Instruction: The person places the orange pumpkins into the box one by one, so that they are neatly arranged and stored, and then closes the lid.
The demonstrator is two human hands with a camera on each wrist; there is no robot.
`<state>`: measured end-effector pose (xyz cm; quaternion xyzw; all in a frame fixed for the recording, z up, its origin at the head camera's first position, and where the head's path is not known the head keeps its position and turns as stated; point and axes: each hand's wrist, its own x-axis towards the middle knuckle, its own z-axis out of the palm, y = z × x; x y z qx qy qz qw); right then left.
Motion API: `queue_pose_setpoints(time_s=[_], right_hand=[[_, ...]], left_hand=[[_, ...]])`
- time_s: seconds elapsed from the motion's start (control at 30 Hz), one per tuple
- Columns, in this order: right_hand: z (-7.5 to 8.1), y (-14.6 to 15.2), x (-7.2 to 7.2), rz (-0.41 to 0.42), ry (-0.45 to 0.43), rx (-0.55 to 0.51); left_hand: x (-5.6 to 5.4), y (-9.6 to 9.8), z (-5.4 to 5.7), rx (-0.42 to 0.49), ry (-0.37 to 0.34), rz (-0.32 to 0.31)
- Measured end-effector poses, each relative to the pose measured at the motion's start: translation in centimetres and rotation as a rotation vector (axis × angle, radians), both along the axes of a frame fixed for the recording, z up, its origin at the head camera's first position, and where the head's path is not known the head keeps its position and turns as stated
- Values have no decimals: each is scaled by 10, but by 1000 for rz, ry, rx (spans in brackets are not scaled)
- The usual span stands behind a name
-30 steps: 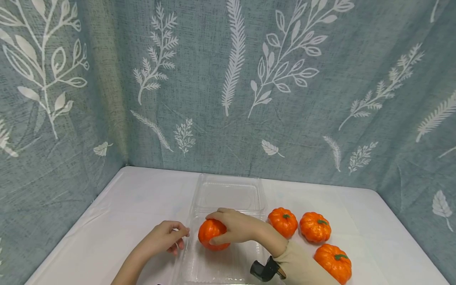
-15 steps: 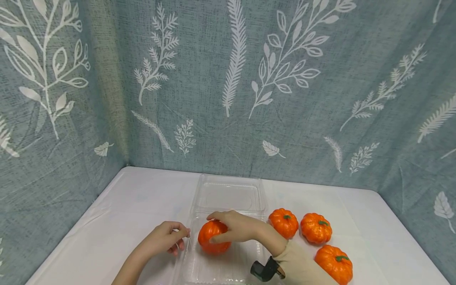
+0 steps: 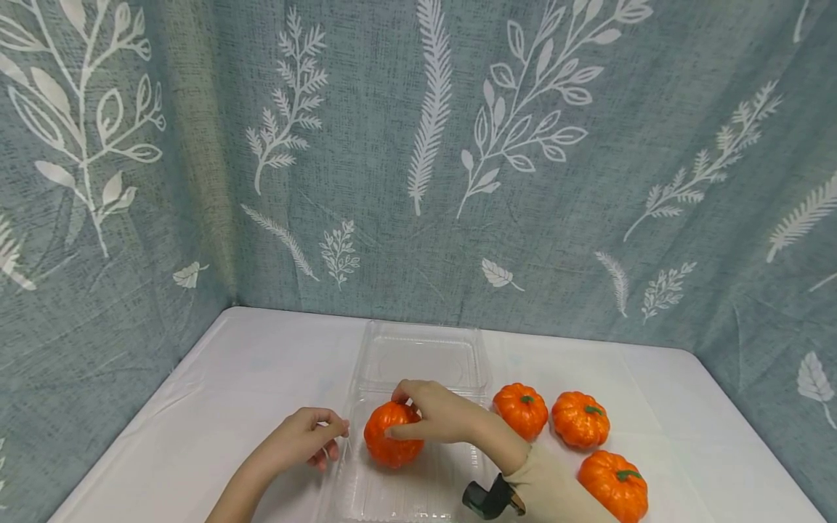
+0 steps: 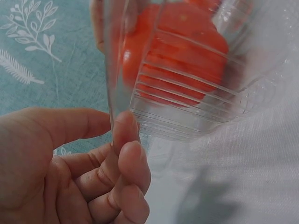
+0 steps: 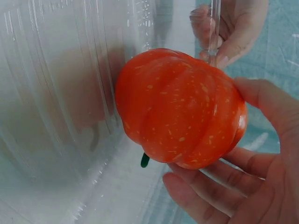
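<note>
A clear plastic clamshell container stands unfolded on the white table, its lid lying back on the far side. My left hand pinches the container's left rim between thumb and fingers; the left wrist view shows that rim passing between the fingertips. Inside the container's left part is a small orange pumpkin, seen through the ribbed wall. My right hand grips this pumpkin from the right, thumb on the near side and fingers on the far side. Its green stem points toward the container floor in the right wrist view.
Three more orange pumpkins with green stems, a left one, a middle one and a near one, sit on the table right of the container. A blue-green leaf-print curtain rises behind the table.
The right hand's fingers have drawn up and back to the right on the pumpkin's far side, uncovering more of its top. The left hand stays at the rim.
</note>
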<state>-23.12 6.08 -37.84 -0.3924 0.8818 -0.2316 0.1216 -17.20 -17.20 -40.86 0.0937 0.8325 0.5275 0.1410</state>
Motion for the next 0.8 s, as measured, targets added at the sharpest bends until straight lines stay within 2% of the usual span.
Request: queue_pose_setpoints(time_s=[0.13,0.43,0.8], right_hand=[[1,1,0,-10,77,5],[0,7,-1,-53,61,-14],[1,8,0,-66,62,1]], left_hand=[[0,0,1,1,1,-4],[0,0,1,1,4,-8],[0,-1,0,0,-3,-2]])
